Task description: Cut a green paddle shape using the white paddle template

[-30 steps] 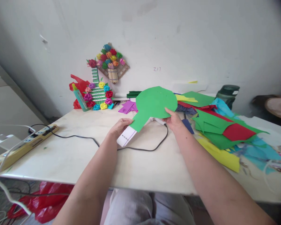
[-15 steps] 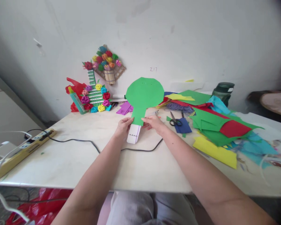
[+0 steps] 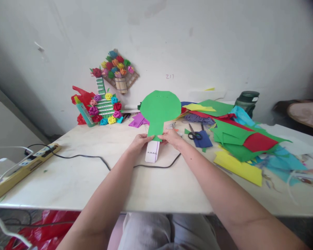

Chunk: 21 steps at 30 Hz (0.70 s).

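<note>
A green paper cutout (image 3: 160, 108), round at the top with a straight stem, is held up over the middle of the table. From under the stem's lower end sticks out a white strip (image 3: 151, 157) with a purple line and a row of dark marks. My left hand (image 3: 141, 141) pinches the stem's left edge, thumb in front. On the opposite edge my right hand (image 3: 171, 138) grips it the same way, fingers behind. Black-handled scissors (image 3: 194, 133) lie right of my right hand, partly on a dark blue paper piece (image 3: 205, 139).
At the left back stand a flower-trimmed green guitar shape (image 3: 105, 106) and a glue bottle (image 3: 83, 113). Coloured paper sheets (image 3: 232, 133) pile up at right, before a dark bottle (image 3: 246, 103). A black cord (image 3: 80, 156) runs from a power strip (image 3: 28, 166) across the table.
The cutout has straightened from a slight tilt, and its top sits a little lower. Both hands keep their pinch, with the left shifted slightly right along the lower edge.
</note>
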Tool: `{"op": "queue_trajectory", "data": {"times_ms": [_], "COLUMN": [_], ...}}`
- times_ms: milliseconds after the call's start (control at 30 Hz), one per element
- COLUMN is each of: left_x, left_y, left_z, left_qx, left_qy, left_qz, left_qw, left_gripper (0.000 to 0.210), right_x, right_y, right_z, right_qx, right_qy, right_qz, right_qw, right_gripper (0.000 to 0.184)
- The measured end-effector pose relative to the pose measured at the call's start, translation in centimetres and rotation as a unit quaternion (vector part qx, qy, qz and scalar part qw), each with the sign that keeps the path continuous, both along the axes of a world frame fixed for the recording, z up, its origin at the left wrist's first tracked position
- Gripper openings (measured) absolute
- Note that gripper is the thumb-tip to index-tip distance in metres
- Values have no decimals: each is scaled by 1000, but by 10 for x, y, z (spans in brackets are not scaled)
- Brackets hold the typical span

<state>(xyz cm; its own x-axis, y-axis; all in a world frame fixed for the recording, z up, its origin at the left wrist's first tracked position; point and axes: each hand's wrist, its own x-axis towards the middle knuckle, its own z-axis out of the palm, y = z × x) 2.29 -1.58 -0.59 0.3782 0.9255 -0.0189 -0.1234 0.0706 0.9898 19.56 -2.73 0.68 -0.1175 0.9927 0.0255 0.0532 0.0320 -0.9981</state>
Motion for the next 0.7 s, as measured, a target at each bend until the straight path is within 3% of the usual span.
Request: {"op": "queue_trajectory", "data": {"times_ms": [200,433,700], "left_x": [0,4,6], "left_y": [-3,-1,-1], "left_z": [0,2,0], "left_qx": [15,85,94], "left_qy": [34,29,32], "left_qz": [-38,10,26], "left_qw": [999,996,995], "left_gripper": [31,32,33], "right_x": [2,-1,-3], "right_y": [1,0,-1], "right_z": [-1,-2,-3], "right_qx": [1,-9,-17], "right_qy": [-2,-6,-13], "right_qz": [-5,20,18], "right_qw": [1000,1000,1000], "right_gripper": [17,12,21]}}
